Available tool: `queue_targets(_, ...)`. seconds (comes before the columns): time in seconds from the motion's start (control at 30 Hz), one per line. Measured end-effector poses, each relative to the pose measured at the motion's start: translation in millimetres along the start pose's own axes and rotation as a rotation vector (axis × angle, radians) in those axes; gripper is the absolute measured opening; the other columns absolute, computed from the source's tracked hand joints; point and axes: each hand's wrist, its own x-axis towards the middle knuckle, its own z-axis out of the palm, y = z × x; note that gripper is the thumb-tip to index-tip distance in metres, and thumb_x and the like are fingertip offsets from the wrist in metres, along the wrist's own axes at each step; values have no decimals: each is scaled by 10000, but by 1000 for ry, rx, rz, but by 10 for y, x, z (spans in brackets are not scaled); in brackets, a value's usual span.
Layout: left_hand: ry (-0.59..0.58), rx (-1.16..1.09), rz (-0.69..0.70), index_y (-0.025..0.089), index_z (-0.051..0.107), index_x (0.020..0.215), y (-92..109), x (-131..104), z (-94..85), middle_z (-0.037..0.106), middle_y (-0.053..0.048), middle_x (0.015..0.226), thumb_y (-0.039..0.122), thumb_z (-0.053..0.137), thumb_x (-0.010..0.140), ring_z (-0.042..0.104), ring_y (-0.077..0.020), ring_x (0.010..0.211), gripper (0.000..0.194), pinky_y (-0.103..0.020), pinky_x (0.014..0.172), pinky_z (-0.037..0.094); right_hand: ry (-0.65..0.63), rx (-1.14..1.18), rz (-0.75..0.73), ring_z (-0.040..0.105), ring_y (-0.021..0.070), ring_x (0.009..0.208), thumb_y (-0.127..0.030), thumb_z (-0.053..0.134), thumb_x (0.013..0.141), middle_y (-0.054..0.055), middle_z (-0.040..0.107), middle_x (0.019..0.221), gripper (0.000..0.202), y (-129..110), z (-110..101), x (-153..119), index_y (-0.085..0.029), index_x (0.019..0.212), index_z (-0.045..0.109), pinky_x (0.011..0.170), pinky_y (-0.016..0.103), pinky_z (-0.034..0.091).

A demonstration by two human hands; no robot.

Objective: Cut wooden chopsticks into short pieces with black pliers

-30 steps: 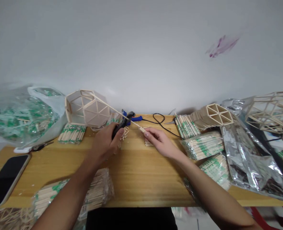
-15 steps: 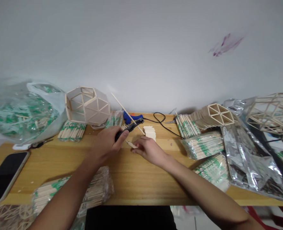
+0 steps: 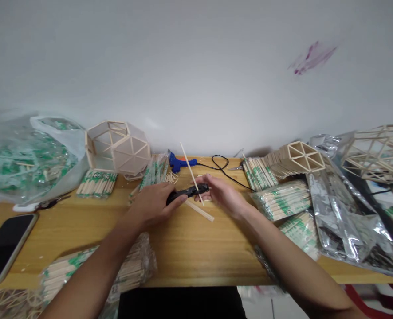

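**Slim pale wooden stick (image 3: 189,166) crosses black plier-like tool (image 3: 189,192)!**

Head view: left hand (image 3: 153,204) clamps the tool over the brown wooden counter (image 3: 196,252); the stick slants upward, right hand (image 3: 225,196) curled beside the tool's tip, its grip impossible to tell.

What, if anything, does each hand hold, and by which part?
The left hand holds a black tool by its handle end. Whether the right hand grips the thin stick cannot be told.
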Motion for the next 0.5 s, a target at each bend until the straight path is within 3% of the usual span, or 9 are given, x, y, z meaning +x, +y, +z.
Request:
queue_targets(0.13, -51, -8, 66, 195, 631, 976, 11, 9, 57, 704, -89, 940, 627, 374, 1014, 662, -268, 820, 504, -350, 683, 405, -83, 87, 65, 614, 148, 655, -595, 715, 882, 52, 675, 803, 441, -14, 98, -56, -155, 880, 679, 624, 269, 484)
queue_targets(0.27, -83, -32, 91, 191, 628, 1025, 15, 19, 79, 702, -98, 986, 633, 361, 1014, 670, -284, 877, 517, -368, 731, 444, 18, 3, 21, 448, 88, 526, -601, 766, 820, -7, 567, 694, 464, 31, 178, -65, -164, 777, 613, 507, 235, 360)
queue_targets(0.43, -103, -40, 69, 193, 616, 1003, 30, 23, 68, 694, -98, 973, 646, 358, 1007, 666, -282, 863, 521, -374, 738, 451, 186, -78, 22, 356, 78, 461, -663, 687, 842, -54, 467, 633, 489, 57, 206, -66, -190, 800, 570, 444, 239, 253)
queue_targets(0.5, -110, -36, 55, 195, 612, 994, 33, 20, 62, 698, -97, 975, 642, 366, 1005, 666, -277, 855, 511, -367, 728, 442, 185, -82, 19, 340, 80, 455, -682, 669, 847, -59, 455, 626, 498, 64, 200, -69, -197, 811, 564, 439, 242, 238)
